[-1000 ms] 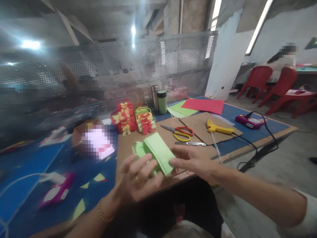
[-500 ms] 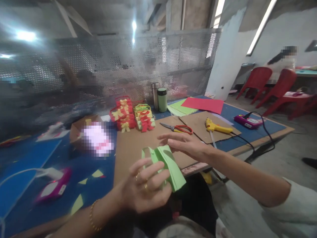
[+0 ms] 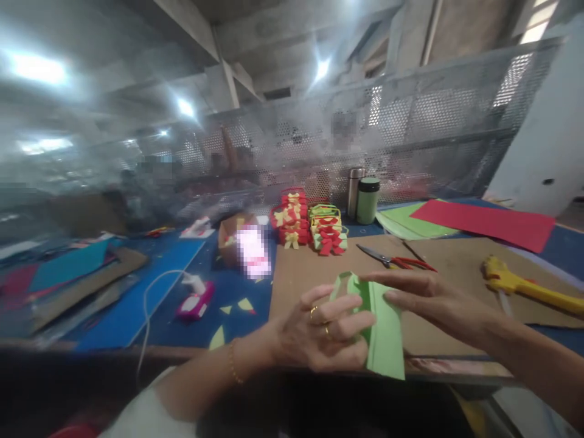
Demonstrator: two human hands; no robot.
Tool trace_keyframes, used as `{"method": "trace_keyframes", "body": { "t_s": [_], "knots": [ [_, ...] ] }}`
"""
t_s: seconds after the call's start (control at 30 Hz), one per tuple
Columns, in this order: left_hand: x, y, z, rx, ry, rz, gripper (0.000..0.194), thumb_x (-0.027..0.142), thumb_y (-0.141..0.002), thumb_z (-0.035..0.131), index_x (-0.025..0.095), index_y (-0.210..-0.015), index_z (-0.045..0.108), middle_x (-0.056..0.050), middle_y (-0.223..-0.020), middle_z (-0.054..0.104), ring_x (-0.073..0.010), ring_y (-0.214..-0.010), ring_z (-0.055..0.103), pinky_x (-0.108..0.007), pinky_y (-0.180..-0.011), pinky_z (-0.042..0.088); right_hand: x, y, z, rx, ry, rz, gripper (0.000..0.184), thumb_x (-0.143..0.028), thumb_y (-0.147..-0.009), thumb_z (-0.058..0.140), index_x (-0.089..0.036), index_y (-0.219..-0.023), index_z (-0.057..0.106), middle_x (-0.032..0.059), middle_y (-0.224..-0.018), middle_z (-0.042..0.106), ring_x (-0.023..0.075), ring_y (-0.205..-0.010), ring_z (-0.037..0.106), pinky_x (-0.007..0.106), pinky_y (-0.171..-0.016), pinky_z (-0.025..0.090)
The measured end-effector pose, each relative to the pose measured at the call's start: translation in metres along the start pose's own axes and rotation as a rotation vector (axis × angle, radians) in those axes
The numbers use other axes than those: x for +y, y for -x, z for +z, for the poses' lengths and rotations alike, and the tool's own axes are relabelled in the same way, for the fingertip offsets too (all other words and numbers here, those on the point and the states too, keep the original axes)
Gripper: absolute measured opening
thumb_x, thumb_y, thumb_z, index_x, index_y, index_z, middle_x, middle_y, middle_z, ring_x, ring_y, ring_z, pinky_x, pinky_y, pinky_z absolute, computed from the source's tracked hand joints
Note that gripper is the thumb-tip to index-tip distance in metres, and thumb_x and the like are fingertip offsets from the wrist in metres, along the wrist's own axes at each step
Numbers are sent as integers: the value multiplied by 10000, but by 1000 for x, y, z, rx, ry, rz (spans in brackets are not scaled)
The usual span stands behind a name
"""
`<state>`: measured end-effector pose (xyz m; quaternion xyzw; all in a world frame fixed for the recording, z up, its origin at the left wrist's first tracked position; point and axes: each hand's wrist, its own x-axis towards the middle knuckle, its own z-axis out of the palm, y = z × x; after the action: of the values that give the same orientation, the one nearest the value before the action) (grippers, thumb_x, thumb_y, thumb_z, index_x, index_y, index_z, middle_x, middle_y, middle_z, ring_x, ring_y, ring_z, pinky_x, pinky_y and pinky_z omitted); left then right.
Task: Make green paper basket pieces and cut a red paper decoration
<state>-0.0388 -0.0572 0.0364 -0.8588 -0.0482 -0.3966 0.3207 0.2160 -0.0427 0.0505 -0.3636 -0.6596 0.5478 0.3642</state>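
A folded light green paper piece [image 3: 387, 328], shaped like a small open box with a paper loop at its top, is held above the near edge of the cardboard. My left hand [image 3: 335, 328] wraps round its left side, fingers curled over it. On the other side, my right hand [image 3: 424, 298] has its thumb against the right panel and its index finger along the top edge, taking that panel between them. Beyond my right hand lie orange-handled scissors [image 3: 401, 260] with the blades part open. The inside of the paper piece is mostly hidden by my left fingers.
Small red paper baskets with yellow bows [image 3: 294, 222] and green ones with red bows [image 3: 329, 231] stand behind the cardboard mat [image 3: 301, 274]. A yellow glue gun [image 3: 524, 285], red sheet [image 3: 488, 220], green bottle [image 3: 367, 201], lit phone [image 3: 253, 250] and purple power box [image 3: 196, 301] surround it.
My view has swung left. My right hand, apart from the green paper's panel before, has come onto its top edge and right panel. My left hand keeps its hold.
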Motion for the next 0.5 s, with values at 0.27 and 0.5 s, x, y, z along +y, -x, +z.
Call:
{"method": "trace_keyframes", "body": {
  "t_s": [0.27, 0.5],
  "knots": [
    [-25, 6, -8, -127, -56, -30, 374, 216, -877, 700, 315, -1236, 663, -23, -1339, 663, -231, -1388, 483, -415, -1163, 428, 4, -4, -15, 185, -70, 45, 562, -555, -758, 841, -261, -1231, 765, 102, -1186, 770, 231, -908, 727, 297, -690, 616],
    [-18, 17, 1, -2, 377, -882, 404, 308, -906, 683, 218, -1294, 617, -135, -1303, 640, -298, -1193, 626, -454, -1011, 526, 2, -6, -29, 314, -230, -90, 503, -466, -775, 841, -255, -1224, 760, 43, -1009, 752, 105, -644, 641, 231, -541, 590]
  ]
}}
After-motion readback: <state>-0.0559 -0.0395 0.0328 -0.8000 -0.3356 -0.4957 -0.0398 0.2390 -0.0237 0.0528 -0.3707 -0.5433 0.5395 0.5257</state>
